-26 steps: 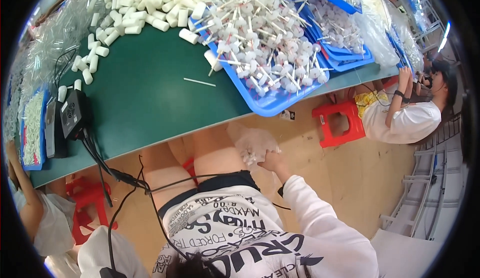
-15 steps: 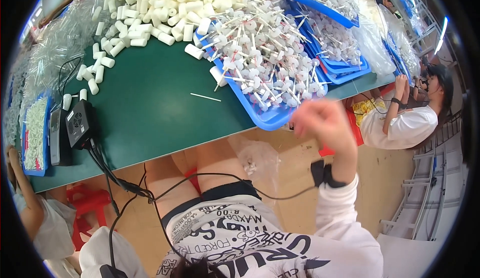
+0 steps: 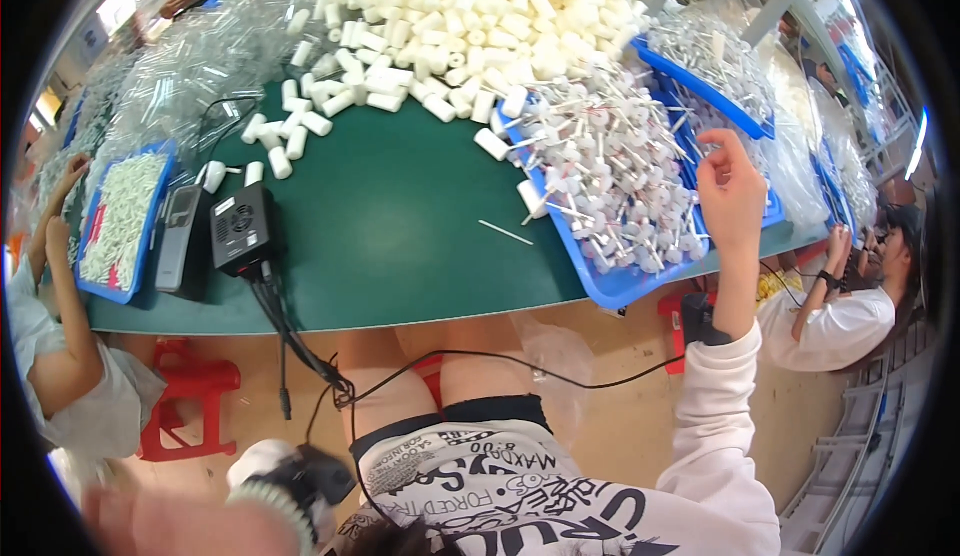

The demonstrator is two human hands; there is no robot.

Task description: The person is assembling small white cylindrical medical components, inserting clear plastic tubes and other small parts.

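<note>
My right hand (image 3: 730,194) is raised over the right end of a blue tray (image 3: 610,284) heaped with small white stick-and-cap parts (image 3: 610,171). Its fingers are spread and I see nothing in them. My left hand (image 3: 150,518) is a blur at the lower left edge, down beside my lap with a band at the wrist; its fingers do not show. A clear plastic bag (image 3: 560,354) lies on my lap under the edge of the green table (image 3: 400,246). One loose white stick (image 3: 505,233) lies on the table.
A big pile of white cylinders (image 3: 470,26) fills the far side. A black box (image 3: 240,228) with cables and a grey device (image 3: 180,238) sit at left beside a blue tray of white pieces (image 3: 120,218). Other people sit left and right. Red stools stand below.
My right hand left the plastic bag on my lap and rose up and right to hover over the blue tray of stick parts. The bag stays on my lap.
</note>
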